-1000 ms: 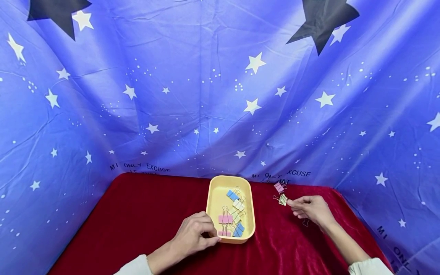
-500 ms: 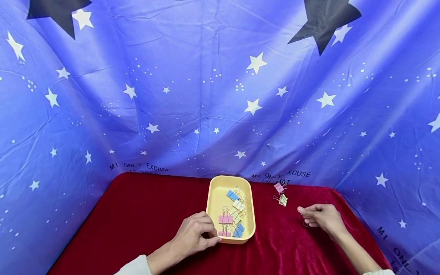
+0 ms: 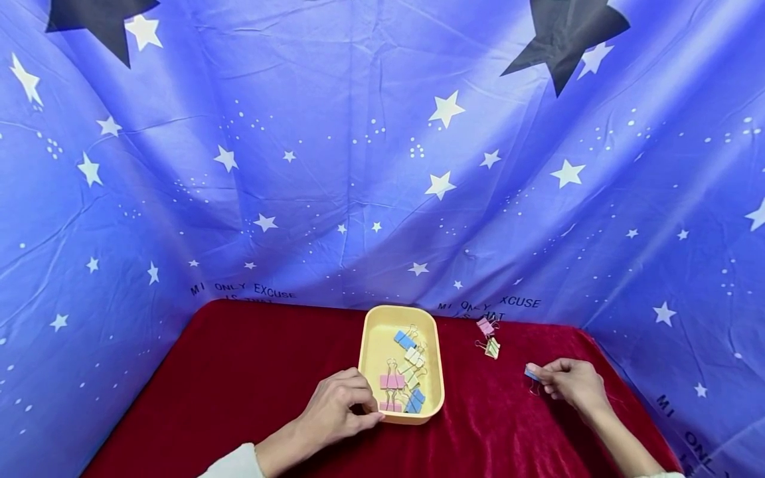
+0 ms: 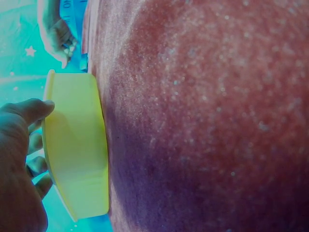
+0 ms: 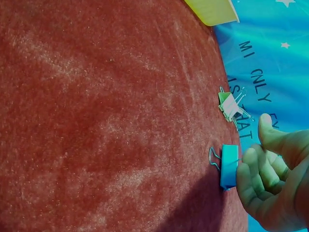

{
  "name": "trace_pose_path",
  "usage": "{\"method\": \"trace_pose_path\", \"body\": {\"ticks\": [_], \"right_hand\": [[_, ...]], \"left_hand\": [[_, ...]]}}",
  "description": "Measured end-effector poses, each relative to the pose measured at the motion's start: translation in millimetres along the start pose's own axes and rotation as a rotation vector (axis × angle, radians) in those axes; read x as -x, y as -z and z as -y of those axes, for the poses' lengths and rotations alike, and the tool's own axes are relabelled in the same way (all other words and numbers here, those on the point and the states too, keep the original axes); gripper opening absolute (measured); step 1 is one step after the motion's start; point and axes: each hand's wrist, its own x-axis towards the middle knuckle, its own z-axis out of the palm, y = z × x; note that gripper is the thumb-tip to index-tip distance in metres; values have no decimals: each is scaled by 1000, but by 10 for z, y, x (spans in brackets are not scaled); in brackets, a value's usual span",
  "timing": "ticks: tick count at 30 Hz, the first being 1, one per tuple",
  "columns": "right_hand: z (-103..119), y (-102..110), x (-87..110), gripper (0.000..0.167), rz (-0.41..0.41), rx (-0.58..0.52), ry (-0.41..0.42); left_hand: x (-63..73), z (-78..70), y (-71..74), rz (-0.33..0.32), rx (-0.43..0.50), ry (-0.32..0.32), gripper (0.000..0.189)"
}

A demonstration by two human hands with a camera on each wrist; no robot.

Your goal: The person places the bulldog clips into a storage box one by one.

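My left hand (image 3: 337, 405) holds the near left corner of a yellow tray (image 3: 439, 358), thumb (image 4: 41, 110) at the rim and fingers curled close by. Pink, blue and pale yellow binder clips lie inside, among them a pink binder clip (image 3: 392, 381). On the right, my right hand (image 3: 576, 384) is at a blue binder clip (image 5: 229, 166) on the cloth. Its fingertips (image 5: 245, 175) are right at the clip, while the thumb (image 5: 266, 126) stands apart in the right wrist view. Beyond it lie a pale yellow-green binder clip (image 3: 492, 348) and a pink binder clip (image 3: 485, 326).
Dark red velvet cloth (image 3: 257, 358) covers the table. A blue curtain (image 3: 323, 166) with stars and lettering hangs right behind the table and along both sides.
My right hand has moved from beside the pale yellow-green clip towards me and right, to the blue clip, whose blue body now shows. The left hand and tray have stayed in place.
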Motion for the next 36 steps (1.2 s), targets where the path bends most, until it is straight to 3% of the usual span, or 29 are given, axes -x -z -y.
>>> {"method": "trace_pose_path", "body": {"ticks": [10, 19, 27, 36], "right_hand": [[-35, 3, -43, 49, -69, 171, -5], [-33, -43, -110, 42, -22, 16, -37], [-17, 25, -147, 28, 31, -98, -28], [-9, 63, -169, 19, 56, -167, -3]], "left_hand": [[16, 10, -10, 10, 3, 8, 28], [6, -6, 3, 42, 14, 44, 25], [-5, 7, 6, 11, 3, 6, 28], [-4, 2, 1, 12, 5, 6, 27]]}}
